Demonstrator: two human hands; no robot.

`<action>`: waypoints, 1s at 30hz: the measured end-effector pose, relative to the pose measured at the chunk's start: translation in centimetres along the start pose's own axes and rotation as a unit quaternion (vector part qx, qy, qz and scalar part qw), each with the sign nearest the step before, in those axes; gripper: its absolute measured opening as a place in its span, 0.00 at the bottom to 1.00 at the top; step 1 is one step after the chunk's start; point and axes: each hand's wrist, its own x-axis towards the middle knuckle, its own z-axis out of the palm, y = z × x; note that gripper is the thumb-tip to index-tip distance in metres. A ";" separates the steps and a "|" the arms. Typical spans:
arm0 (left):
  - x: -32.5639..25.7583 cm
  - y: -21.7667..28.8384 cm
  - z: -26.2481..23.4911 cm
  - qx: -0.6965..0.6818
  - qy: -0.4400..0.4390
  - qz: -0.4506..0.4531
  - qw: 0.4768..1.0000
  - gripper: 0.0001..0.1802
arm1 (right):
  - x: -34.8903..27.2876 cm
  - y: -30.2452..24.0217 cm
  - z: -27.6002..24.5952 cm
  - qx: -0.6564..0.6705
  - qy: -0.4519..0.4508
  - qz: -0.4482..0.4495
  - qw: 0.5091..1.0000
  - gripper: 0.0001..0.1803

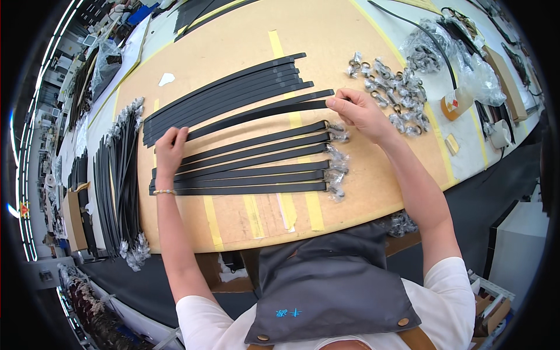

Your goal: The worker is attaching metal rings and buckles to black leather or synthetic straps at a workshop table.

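Note:
A long black strap (pixel 262 112) stretches between my two hands. My right hand (pixel 360 114) pinches its right end, and my left hand (pixel 170 147) is closed near its left end. Just behind it, another black strap (pixel 291 98) lies loose. Farther back is a neat row of flat black straps (pixel 233 92), side by side. In front of the held strap lie several black straps (pixel 251 175) whose right ends carry metal hooks in clear plastic wrap (pixel 336 172). A heap of wrapped metal hooks (pixel 396 87) sits to the right of my right hand.
A bundle of finished straps (pixel 116 169) lies at the left. At the right are an amber bottle (pixel 457 104), clear plastic bags (pixel 481 81), a small yellow block (pixel 452 144) and a white roll (pixel 499 135). Yellow tape strips (pixel 254 216) mark the tan tabletop (pixel 379 201).

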 end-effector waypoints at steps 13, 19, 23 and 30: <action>-2.0 5.5 3.1 0.036 -0.053 0.127 0.990 0.07 | -0.3 1.0 1.7 -0.273 0.030 -0.065 0.959 0.11; -4.7 7.6 4.9 0.061 -0.072 0.104 0.990 0.04 | -0.7 -0.5 0.3 -0.215 -0.003 0.017 0.976 0.14; -6.2 8.2 4.7 0.070 -0.061 0.092 0.991 0.04 | -1.0 -2.2 -4.2 -0.339 0.088 -0.034 0.936 0.12; -6.7 9.2 4.4 0.076 -0.081 0.071 0.991 0.03 | -2.8 -3.6 -4.1 -0.443 -0.013 0.174 0.879 0.15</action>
